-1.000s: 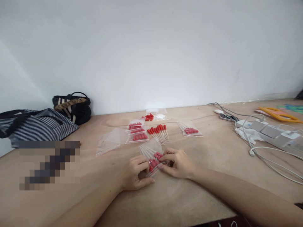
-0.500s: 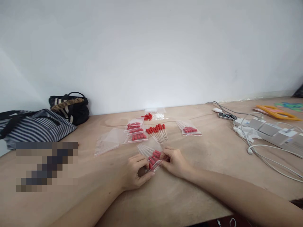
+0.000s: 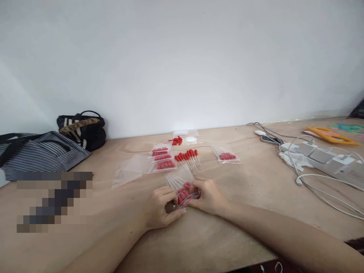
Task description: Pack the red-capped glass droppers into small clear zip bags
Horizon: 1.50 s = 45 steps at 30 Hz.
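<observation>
Both hands grip a clear zip bag [image 3: 179, 182] of glass droppers with red rubber bulbs, its zip edge toward me. My left hand [image 3: 163, 208] pinches the bag's near left corner. My right hand [image 3: 209, 197] has its fingers closed on the right end of the zip edge, which bows up in a curve between the hands. Just beyond the bag lies a fan of loose droppers [image 3: 189, 156], bulbs pointing away. Filled dropper bags [image 3: 163, 157] overlap to the left of them, and another filled bag [image 3: 226, 155] lies to the right.
Flat clear bags [image 3: 127, 172] lie at left. Loose red bulbs [image 3: 176, 140] and clear glass tubes [image 3: 191, 139] rest near the wall. A power strip with chargers [image 3: 335, 161] and white cables fills the right side. A striped bag [image 3: 51, 151] and black bag [image 3: 92, 131] stand far left.
My right thumb has shifted slightly down and left along the zip edge. The bag's mouth now curves more between my hands. My left hand stays almost in place.
</observation>
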Each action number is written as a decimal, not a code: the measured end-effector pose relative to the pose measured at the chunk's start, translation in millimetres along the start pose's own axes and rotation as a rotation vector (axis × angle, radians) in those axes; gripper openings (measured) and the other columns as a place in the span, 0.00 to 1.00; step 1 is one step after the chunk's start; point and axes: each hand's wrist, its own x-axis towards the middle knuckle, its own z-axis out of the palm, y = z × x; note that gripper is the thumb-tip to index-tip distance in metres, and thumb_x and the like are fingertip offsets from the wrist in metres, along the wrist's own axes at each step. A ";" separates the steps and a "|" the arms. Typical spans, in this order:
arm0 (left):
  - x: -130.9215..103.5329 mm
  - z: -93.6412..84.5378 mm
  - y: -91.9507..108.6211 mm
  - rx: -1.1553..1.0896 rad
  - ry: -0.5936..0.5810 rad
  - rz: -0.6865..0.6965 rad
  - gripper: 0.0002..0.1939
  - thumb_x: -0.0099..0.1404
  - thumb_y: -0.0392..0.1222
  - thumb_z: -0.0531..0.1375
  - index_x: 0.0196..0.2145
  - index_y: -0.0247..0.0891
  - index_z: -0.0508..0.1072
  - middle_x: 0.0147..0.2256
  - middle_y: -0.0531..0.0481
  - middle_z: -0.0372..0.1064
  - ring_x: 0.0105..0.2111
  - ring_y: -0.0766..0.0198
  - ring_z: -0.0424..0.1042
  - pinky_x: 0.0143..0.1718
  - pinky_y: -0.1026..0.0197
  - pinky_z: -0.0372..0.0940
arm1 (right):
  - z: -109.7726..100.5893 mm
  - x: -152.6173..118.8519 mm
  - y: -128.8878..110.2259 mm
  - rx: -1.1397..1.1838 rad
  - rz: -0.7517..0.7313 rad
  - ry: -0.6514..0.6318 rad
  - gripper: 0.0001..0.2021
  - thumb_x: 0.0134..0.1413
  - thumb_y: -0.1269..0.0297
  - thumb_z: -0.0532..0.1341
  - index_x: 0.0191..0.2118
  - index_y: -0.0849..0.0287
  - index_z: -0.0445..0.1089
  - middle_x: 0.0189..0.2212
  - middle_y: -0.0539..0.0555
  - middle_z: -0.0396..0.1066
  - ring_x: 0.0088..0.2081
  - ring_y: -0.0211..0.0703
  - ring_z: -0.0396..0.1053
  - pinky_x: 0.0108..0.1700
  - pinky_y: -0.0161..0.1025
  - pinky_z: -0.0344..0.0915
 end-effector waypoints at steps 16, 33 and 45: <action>2.1 -1.9 5.0 -0.015 -0.007 -0.018 0.12 0.56 0.46 0.57 0.21 0.37 0.62 0.21 0.53 0.62 0.22 0.66 0.60 0.24 0.64 0.57 | -1.8 4.9 8.7 -0.014 -0.032 0.051 0.06 0.41 0.69 0.62 0.22 0.60 0.62 0.23 0.49 0.62 0.25 0.34 0.61 0.27 0.31 0.56; -2.8 -6.7 -4.6 -0.009 -0.036 0.038 0.06 0.57 0.38 0.54 0.24 0.36 0.63 0.23 0.50 0.64 0.24 0.65 0.61 0.26 0.63 0.58 | -28.4 2.7 38.4 -0.465 -0.850 0.104 0.07 0.55 0.69 0.53 0.33 0.61 0.69 0.23 0.51 0.66 0.25 0.35 0.61 0.31 0.37 0.58; -6.7 -5.1 -5.6 0.075 0.096 0.180 0.12 0.57 0.48 0.60 0.30 0.35 0.67 0.27 0.48 0.68 0.27 0.63 0.67 0.28 0.62 0.64 | -31.6 9.9 42.6 -0.682 -1.097 0.224 0.12 0.55 0.76 0.50 0.23 0.62 0.64 0.19 0.49 0.61 0.24 0.34 0.56 0.35 0.38 0.57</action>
